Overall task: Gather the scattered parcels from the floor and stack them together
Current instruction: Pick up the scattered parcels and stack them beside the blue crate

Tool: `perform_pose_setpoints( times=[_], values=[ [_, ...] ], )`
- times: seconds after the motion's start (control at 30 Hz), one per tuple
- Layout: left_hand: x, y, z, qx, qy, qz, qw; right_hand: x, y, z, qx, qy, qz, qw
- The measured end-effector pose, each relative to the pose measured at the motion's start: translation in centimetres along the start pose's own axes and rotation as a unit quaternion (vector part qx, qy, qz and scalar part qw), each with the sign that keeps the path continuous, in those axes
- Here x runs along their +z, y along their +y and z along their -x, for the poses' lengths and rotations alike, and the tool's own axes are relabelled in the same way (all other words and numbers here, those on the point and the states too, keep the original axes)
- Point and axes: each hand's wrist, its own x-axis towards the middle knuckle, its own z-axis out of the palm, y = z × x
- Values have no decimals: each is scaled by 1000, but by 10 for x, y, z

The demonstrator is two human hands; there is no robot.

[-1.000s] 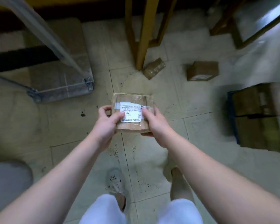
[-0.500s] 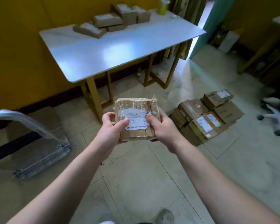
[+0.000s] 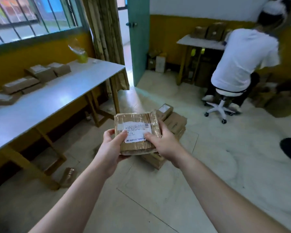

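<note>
The left hand [image 3: 112,147] and right hand [image 3: 165,145] clasp 1 parcel [image 3: 133,119], thumbs on its label [image 3: 136,132]. The stack [image 3: 175,122] just beyond them looks uneven; set it down flat, edges squared.

Left hand [image 3: 111,144], right hand [image 3: 165,143] grip parcel [image 3: 136,132] above stack [image 3: 172,122].

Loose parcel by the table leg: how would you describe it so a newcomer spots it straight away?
Take the long white table on the left and follow its nearest wooden leg to the floor. Beside that leg's foot lies a small brown parcel wrapped in shiny tape. It lies alone, unlike the stack of parcels in mid-floor.
</note>
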Motion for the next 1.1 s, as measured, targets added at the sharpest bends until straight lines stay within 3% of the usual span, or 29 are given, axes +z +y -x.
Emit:
perform_pose_setpoints(
  times=[0.2, 0.43, 0.57, 0.77, 0.97, 1.1],
  values=[
    [76, 10, -47, -14, -76, 2, 997, -68, 3, -28, -4, 75, -19, 997],
    [140, 37, -160, -1, -80, 24, 996, -132, -20, -121, -28, 109, 88, 990],
    [167, 64, -228, -1, -77, 14, 997, -166, -32, -183, -21, 59, 215, 975],
    [197, 90, -296, 3, -59, -51, 997, -204, -33, -268, -69, 16, 308, 949],
    [221, 87, -349, 14, 36, -110, 993, -230, -20, -363, -111, -61, 465, 876],
    [228, 77, -369, -16, 103, -115, 988, -246, -12, -414, -171, -147, 491, 842]
  ],
)
